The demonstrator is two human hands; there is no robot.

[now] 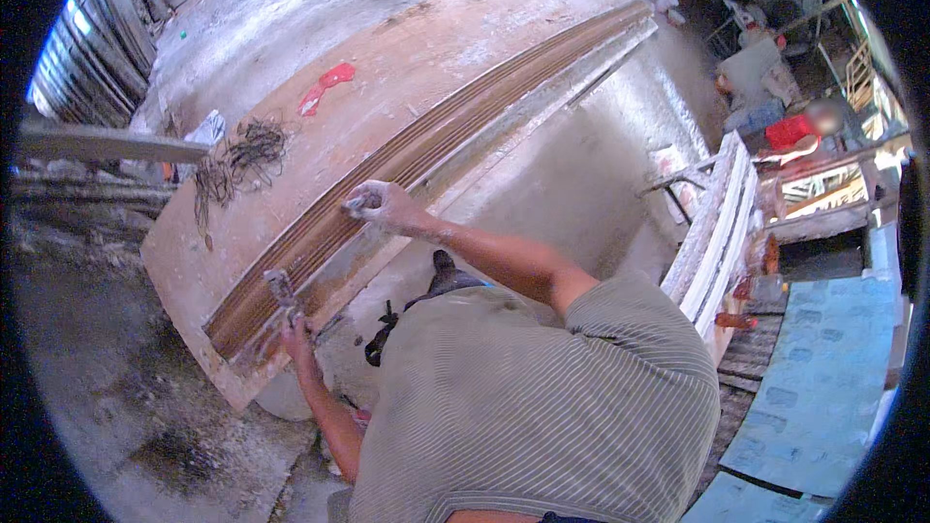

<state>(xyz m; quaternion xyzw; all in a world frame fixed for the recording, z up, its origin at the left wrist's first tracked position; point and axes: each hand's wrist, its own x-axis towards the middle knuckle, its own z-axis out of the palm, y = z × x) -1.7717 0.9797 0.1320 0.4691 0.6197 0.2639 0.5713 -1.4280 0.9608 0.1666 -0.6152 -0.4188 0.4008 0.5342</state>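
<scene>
A long brown ribbed moulding (426,140) runs diagonally along the near side of a wide, dusty board (232,261). Over the moulding's middle is my right hand (386,208), its whitish, powdery fingers curled in; what they hold, if anything, is too small to name. By the moulding's near left end, my left hand (296,327) is closed, with a pale, coated, lumpy piece (279,286) sticking up from it. Whether that piece is a tool or coated fingers is hard to make out.
On the board lie a tangle of dark strands (240,160) and a crumpled red piece (326,87). White-coated lengths (712,232) stand to my right, near light-blue sheets (814,368). A person in red (794,133) is farther back. Curved metal sheeting (92,63) rises far left.
</scene>
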